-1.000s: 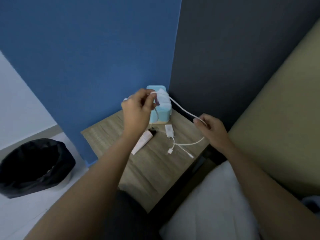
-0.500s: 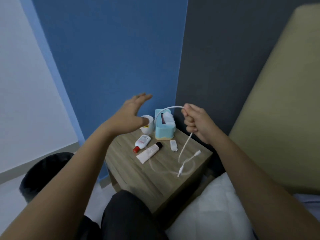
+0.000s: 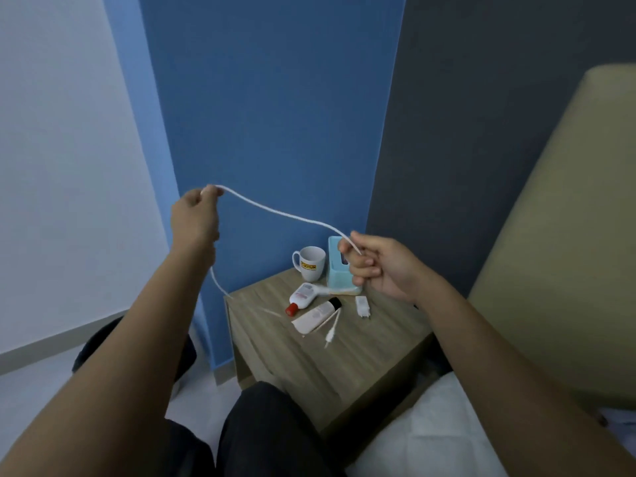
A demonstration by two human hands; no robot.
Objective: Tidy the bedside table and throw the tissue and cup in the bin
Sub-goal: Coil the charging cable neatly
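Note:
A white charging cable [image 3: 275, 211] stretches in the air between both hands. My left hand [image 3: 194, 218] pinches it high up, left of the wooden bedside table [image 3: 330, 366]. My right hand [image 3: 375, 266] grips it above the table's back right corner. The cable's plug ends [image 3: 331, 333] lie on the tabletop. A white mug [image 3: 310, 263] stands at the back, beside a light blue tissue box [image 3: 335, 270] partly hidden by my right hand. The black bin [image 3: 103, 342] sits on the floor at the left, mostly behind my left arm.
On the tabletop lie a small white bottle with a red cap [image 3: 301, 297], a white tube with a black cap [image 3: 316, 316] and a white charger plug [image 3: 363, 306]. A beige headboard [image 3: 568, 235] and white bedding [image 3: 426, 438] are at the right. My dark-trousered legs [image 3: 261, 432] are below.
My left hand, open above the mug before, has taken hold of the cable and drawn it up and left. The cable now hangs taut between both hands; the view has tilted up.

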